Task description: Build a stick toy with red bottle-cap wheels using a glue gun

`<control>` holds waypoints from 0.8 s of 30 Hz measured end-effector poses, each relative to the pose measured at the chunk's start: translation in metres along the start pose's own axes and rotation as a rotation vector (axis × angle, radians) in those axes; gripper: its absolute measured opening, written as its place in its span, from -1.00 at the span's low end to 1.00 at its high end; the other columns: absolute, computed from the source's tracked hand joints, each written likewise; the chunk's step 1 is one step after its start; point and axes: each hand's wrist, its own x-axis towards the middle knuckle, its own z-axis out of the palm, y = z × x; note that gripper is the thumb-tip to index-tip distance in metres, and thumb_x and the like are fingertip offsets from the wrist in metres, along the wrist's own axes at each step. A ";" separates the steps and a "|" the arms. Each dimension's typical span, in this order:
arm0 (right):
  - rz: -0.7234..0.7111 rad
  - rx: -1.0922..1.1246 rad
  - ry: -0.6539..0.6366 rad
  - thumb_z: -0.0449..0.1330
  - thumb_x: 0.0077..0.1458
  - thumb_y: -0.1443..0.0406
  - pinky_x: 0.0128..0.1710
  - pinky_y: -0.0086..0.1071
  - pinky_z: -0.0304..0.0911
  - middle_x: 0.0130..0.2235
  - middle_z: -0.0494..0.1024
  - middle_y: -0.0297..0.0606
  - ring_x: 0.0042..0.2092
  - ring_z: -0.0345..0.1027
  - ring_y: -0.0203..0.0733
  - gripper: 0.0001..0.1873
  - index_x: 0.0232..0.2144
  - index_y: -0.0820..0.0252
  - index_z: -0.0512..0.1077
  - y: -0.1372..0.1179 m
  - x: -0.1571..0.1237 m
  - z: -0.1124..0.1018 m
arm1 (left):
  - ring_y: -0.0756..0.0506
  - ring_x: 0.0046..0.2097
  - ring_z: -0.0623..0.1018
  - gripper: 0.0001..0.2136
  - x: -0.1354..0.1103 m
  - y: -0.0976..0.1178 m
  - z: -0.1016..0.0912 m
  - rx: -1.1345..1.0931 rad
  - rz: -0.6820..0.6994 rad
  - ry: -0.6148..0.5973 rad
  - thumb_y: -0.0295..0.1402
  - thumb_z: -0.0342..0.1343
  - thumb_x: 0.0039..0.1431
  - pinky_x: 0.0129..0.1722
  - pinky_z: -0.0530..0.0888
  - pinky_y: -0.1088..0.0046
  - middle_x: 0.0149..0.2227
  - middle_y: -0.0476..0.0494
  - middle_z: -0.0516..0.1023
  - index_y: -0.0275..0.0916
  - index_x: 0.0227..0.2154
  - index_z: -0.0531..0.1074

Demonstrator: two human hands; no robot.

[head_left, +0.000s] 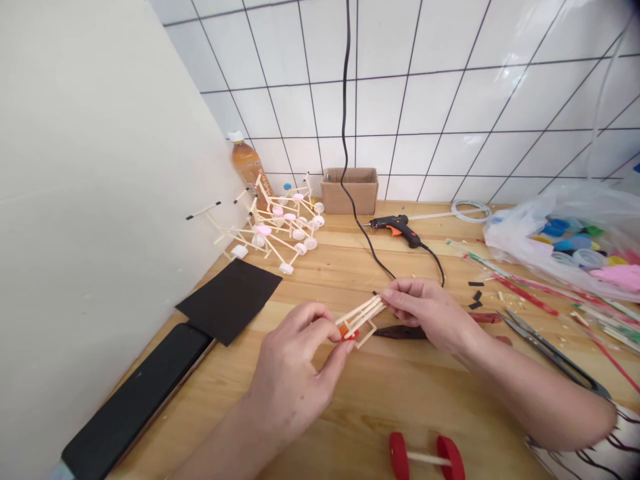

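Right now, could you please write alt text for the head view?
The left hand and right hand hold a pale wooden-stick frame above a light wooden table. A black glue gun lies behind, a red-wheeled wooden axle in front.

pale stick frame (367, 319), red piece (354, 336) at left end, held aslant above tabletop (345, 420)

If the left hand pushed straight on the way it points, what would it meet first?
Past the stick frame held by the left hand, likely the right hand; depth is uncertain.
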 end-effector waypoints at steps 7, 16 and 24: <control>0.019 -0.012 0.005 0.26 -0.14 0.14 -0.62 -0.47 -0.20 -0.59 0.26 -0.44 -0.58 -0.03 -0.45 -0.73 -0.53 0.26 0.40 0.001 -0.001 -0.003 | -0.02 -0.29 0.46 -0.83 0.002 -0.001 -0.009 -0.075 -0.062 -0.080 -0.55 0.17 -0.08 -0.29 0.39 0.47 -0.38 0.00 0.44 -0.24 -0.56 0.26; -0.043 0.025 0.048 0.24 -0.12 0.16 -0.60 -0.47 -0.16 -0.59 0.27 -0.42 -0.57 -0.01 -0.44 -0.76 -0.51 0.25 0.41 0.003 0.001 -0.004 | 0.01 -0.36 0.44 -0.85 0.006 -0.001 -0.014 -0.106 -0.123 -0.165 -0.56 0.13 -0.03 -0.33 0.36 0.48 -0.45 0.02 0.42 -0.25 -0.58 0.28; -0.058 0.131 0.134 0.24 -0.15 0.13 -0.65 -0.53 -0.23 -0.63 0.12 -0.49 -0.60 -0.15 -0.46 -0.69 -0.63 0.21 0.24 0.003 0.001 -0.003 | 0.01 -0.40 0.43 -0.87 0.012 -0.005 -0.013 -0.117 -0.224 -0.194 -0.52 0.15 -0.06 -0.38 0.34 0.51 -0.50 0.02 0.42 -0.26 -0.60 0.33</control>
